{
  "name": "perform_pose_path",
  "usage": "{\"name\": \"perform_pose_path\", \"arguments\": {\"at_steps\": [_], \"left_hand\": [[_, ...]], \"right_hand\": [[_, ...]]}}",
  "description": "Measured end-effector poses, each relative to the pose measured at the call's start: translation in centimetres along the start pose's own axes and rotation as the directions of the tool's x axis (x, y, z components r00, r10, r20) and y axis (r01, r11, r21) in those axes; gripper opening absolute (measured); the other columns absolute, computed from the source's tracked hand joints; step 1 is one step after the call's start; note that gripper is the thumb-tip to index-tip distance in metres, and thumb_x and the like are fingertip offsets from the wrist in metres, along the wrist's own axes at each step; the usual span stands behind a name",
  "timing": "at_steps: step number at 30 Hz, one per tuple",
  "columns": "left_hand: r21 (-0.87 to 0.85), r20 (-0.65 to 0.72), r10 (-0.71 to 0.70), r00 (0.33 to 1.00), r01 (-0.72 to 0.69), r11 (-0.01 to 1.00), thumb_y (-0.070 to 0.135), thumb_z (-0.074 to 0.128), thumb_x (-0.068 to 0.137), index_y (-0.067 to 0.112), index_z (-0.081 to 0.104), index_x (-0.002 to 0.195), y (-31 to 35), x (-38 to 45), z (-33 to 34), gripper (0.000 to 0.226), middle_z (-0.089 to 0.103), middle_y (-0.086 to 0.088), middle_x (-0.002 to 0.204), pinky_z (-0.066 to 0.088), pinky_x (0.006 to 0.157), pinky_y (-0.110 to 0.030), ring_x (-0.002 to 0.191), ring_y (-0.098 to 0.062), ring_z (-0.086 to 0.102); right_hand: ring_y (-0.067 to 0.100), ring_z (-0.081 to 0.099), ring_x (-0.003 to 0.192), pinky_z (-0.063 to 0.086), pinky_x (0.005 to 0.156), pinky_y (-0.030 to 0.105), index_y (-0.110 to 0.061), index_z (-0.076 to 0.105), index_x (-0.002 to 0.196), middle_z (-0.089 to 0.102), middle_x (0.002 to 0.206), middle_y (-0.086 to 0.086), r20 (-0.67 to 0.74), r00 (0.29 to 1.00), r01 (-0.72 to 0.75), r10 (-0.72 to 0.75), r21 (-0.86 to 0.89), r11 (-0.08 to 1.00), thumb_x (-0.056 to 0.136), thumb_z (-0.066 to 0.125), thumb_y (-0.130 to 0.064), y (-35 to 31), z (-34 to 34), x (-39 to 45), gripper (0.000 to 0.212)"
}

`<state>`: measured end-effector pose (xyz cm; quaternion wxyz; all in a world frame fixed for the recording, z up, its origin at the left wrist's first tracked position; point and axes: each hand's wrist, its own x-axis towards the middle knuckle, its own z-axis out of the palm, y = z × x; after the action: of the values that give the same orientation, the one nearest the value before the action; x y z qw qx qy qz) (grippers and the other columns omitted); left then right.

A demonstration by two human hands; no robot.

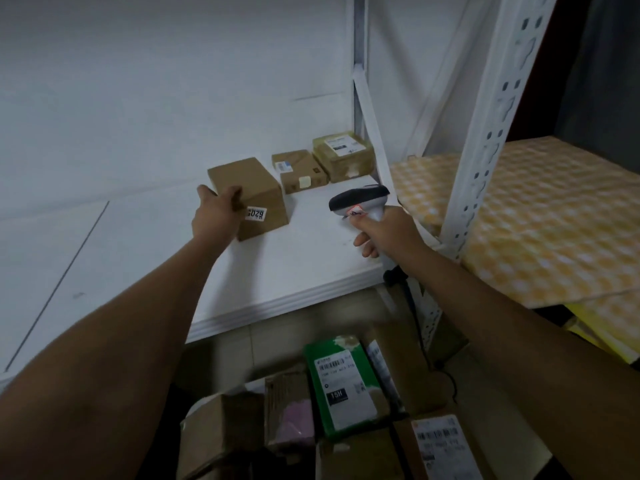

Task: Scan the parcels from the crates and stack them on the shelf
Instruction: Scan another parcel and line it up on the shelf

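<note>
The left hand (216, 216) holds the brown box (251, 197) at its near left corner, fingers curled over the top. The box stands on the white shelf (294, 258), left of two parcels (322, 166) at the back. The right hand (379, 232) grips the scanner (362, 200).

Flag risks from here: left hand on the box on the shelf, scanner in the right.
1. The left hand grips the brown box alone, apart from the two parcels at the shelf's back corner; left there, the row could end up gappy.
2. The right hand holds the scanner close to the shelf upright; a swing might knock it.
3. The scanner's cable hangs at the shelf edge and could snag.
</note>
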<state>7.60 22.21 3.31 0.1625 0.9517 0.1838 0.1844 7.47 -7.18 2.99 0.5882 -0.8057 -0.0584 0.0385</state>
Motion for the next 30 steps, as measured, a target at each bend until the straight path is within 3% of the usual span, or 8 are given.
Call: {"name": "perform_pose_path", "arguments": {"at_steps": [8,11,17,20,22,26,30], "left_hand": [[-0.207,-0.089,-0.067,0.994,0.048,0.977,0.028,0.042,0.102,0.020,0.045,0.139,-0.1,6.7,4.5,0.038,0.037,-0.010,0.128,0.044,0.083,-0.036,0.100,-0.036,0.056],[-0.234,-0.052,-0.024,0.998,0.012,0.972,0.015,0.046,0.095,0.016,0.039,0.142,0.5,8.1,6.2,0.047,0.031,-0.018,0.142,0.049,0.092,-0.043,0.105,-0.041,0.056],[-0.301,0.076,-0.070,0.995,0.089,0.949,0.011,0.048,0.096,0.016,0.009,0.159,1.9,9.6,7.8,0.075,0.005,-0.017,0.162,0.035,0.113,-0.040,0.135,-0.038,0.042],[-0.299,0.100,-0.079,0.992,0.106,0.948,0.014,0.047,0.097,0.018,0.009,0.160,2.1,9.2,7.7,0.074,-0.002,-0.017,0.164,0.031,0.115,-0.039,0.141,-0.038,0.036],[-0.323,0.060,-0.042,0.997,0.059,0.945,0.014,0.050,0.096,0.016,0.015,0.158,2.1,8.5,7.5,0.071,0.004,-0.018,0.163,0.034,0.115,-0.040,0.139,-0.038,0.038],[-0.345,-0.018,0.188,0.982,-0.183,0.921,0.004,0.059,0.091,0.006,0.034,0.152,2.9,4.7,6.5,0.065,0.031,-0.020,0.154,0.038,0.107,-0.032,0.134,-0.032,0.044],[-0.529,0.017,0.279,0.960,-0.228,0.817,0.007,0.059,0.097,0.012,0.054,0.140,5.1,-2.8,4.3,0.043,0.050,-0.005,0.145,0.046,0.095,-0.015,0.117,-0.016,0.061]], "right_hand": [[0.011,0.063,0.045,0.051,0.050,0.023,-0.003,0.069,0.088,0.073,0.068,0.004,0.011,1.000,0.019,-0.018,-0.138,0.990,0.093,0.063,-0.032,0.9,0.9,2.8,0.030],[0.010,0.063,0.046,0.049,0.049,0.020,-0.004,0.069,0.091,0.074,0.070,0.003,0.023,1.000,0.018,-0.015,-0.170,0.985,0.093,0.063,-0.033,1.2,1.1,3.9,0.030],[0.008,0.063,0.044,0.047,0.047,0.018,-0.004,0.068,0.097,0.073,0.070,0.001,0.040,0.999,0.032,-0.025,-0.192,0.981,0.093,0.062,-0.035,2.0,1.0,4.7,0.032],[0.008,0.062,0.044,0.047,0.048,0.019,-0.004,0.068,0.096,0.073,0.071,0.001,0.041,0.998,0.045,-0.037,-0.220,0.975,0.093,0.062,-0.036,2.4,0.8,4.4,0.033],[0.007,0.062,0.044,0.048,0.048,0.019,-0.004,0.068,0.095,0.073,0.072,0.002,0.042,0.998,0.051,-0.042,-0.228,0.972,0.093,0.062,-0.036,2.5,0.5,3.9,0.033],[0.008,0.062,0.044,0.048,0.048,0.020,-0.007,0.067,0.090,0.073,0.072,0.002,0.043,0.998,0.051,-0.043,-0.220,0.974,0.093,0.064,-0.036,2.7,0.0,1.8,0.030],[0.011,0.062,0.046,0.051,0.050,0.022,-0.007,0.068,0.087,0.072,0.069,0.002,0.043,0.997,0.075,-0.065,-0.287,0.955,0.092,0.064,-0.038,3.0,-1.6,-1.6,0.032]]}}
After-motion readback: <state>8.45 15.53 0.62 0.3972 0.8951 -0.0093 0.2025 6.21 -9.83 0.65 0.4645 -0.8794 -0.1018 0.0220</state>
